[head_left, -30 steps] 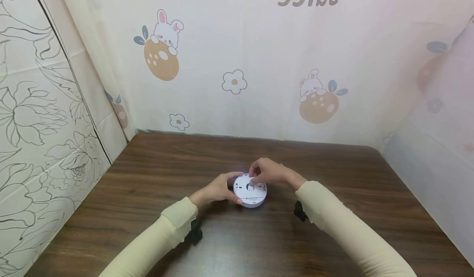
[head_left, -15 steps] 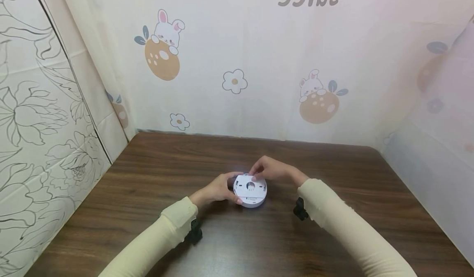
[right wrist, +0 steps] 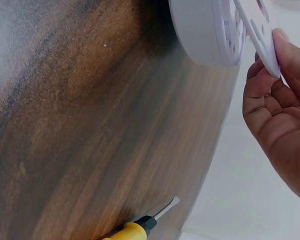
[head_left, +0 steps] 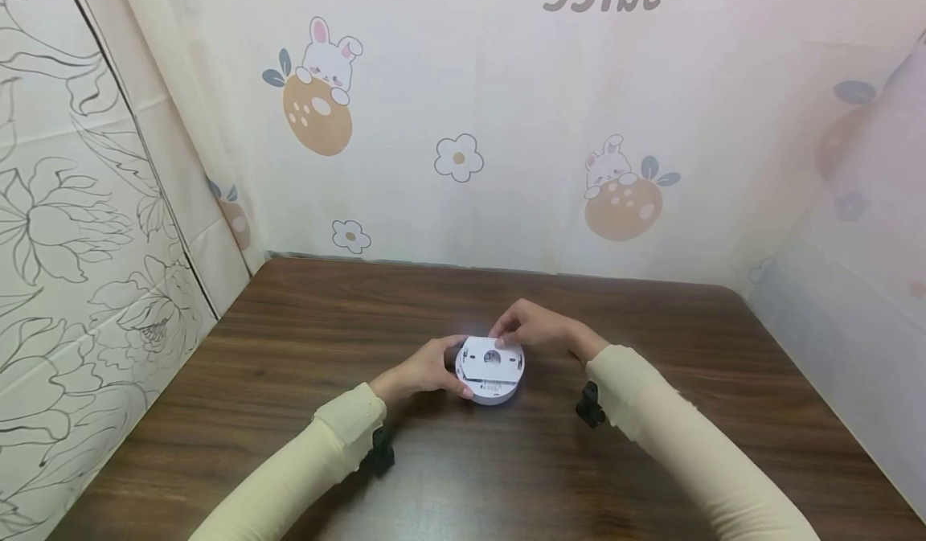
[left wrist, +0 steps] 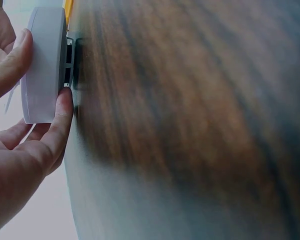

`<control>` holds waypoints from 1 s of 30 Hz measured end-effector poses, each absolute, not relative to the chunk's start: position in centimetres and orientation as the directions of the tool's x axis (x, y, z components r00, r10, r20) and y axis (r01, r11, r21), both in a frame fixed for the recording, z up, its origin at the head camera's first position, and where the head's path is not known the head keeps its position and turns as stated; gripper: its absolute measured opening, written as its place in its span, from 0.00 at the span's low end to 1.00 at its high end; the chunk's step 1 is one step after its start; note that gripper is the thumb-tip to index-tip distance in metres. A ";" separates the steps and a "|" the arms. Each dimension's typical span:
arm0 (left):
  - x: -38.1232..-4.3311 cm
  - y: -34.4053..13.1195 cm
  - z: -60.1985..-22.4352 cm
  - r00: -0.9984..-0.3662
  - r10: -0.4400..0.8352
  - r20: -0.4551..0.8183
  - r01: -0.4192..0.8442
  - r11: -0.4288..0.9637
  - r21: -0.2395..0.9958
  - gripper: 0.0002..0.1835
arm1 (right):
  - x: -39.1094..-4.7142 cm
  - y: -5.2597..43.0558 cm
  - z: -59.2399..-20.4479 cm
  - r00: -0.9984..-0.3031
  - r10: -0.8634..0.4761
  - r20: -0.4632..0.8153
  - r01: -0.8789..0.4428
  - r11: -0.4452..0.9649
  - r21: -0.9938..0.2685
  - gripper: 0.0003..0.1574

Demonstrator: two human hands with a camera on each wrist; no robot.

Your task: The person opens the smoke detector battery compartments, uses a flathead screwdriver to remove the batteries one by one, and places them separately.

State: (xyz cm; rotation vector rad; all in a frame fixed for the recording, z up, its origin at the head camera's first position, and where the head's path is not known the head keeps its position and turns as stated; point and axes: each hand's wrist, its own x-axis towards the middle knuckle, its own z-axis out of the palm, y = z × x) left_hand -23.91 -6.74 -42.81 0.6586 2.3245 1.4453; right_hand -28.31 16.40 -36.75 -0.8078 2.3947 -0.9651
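Note:
A white round smoke detector [head_left: 494,399] sits on the table with its back facing up. My left hand [head_left: 427,368] grips its left side, thumb at the near edge and fingers around the far side. On its top is a flat white mounting plate [head_left: 475,370] with a round hole in the middle. Thumb and fingers of my right hand [head_left: 541,326] pinch the plate's far edge. In the right wrist view the plate tilts away from the detector body [right wrist: 197,32], with a gap between them. Dark vents show beneath the body in the left wrist view.
A yellow-and-black screwdriver [right wrist: 135,231] lies on the wooden table [head_left: 463,477] in the right wrist view. Black wrist cameras hang beneath both sleeves. A printed curtain [head_left: 521,219] stands along the table's back edge, with more patterned fabric at the sides.
My right hand has moved from the plate's centre hole to its far edge. The plate has shifted away and lifted from the body. The left hand keeps its grip.

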 end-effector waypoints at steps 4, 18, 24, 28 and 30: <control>-23.9 -6.8 -42.8 -0.841 0.540 -0.023 0.211 0.368 0.906 0.47 | -28.5 16.5 -36.4 -0.733 -0.664 -0.148 -0.381 0.581 -0.719 0.09; -23.8 -6.8 -42.8 -0.845 0.534 -0.020 0.219 0.379 0.899 0.48 | -30.0 17.4 -36.1 -0.817 -0.543 -0.195 -0.263 0.651 -0.712 0.11; -23.9 -6.7 -42.8 -0.848 0.529 -0.030 0.210 0.387 0.898 0.48 | -30.9 17.8 -36.3 -0.845 -0.493 -0.205 -0.190 0.637 -0.747 0.12; -23.8 -6.8 -42.7 -0.845 0.534 -0.023 0.225 0.395 0.891 0.47 | -31.5 18.1 -36.7 -0.868 -0.458 -0.192 -0.135 0.589 -0.797 0.13; -23.8 -6.8 -42.6 -0.844 0.535 -0.017 0.237 0.401 0.885 0.47 | -31.7 18.4 -36.9 -0.878 -0.441 -0.185 -0.103 0.551 -0.828 0.13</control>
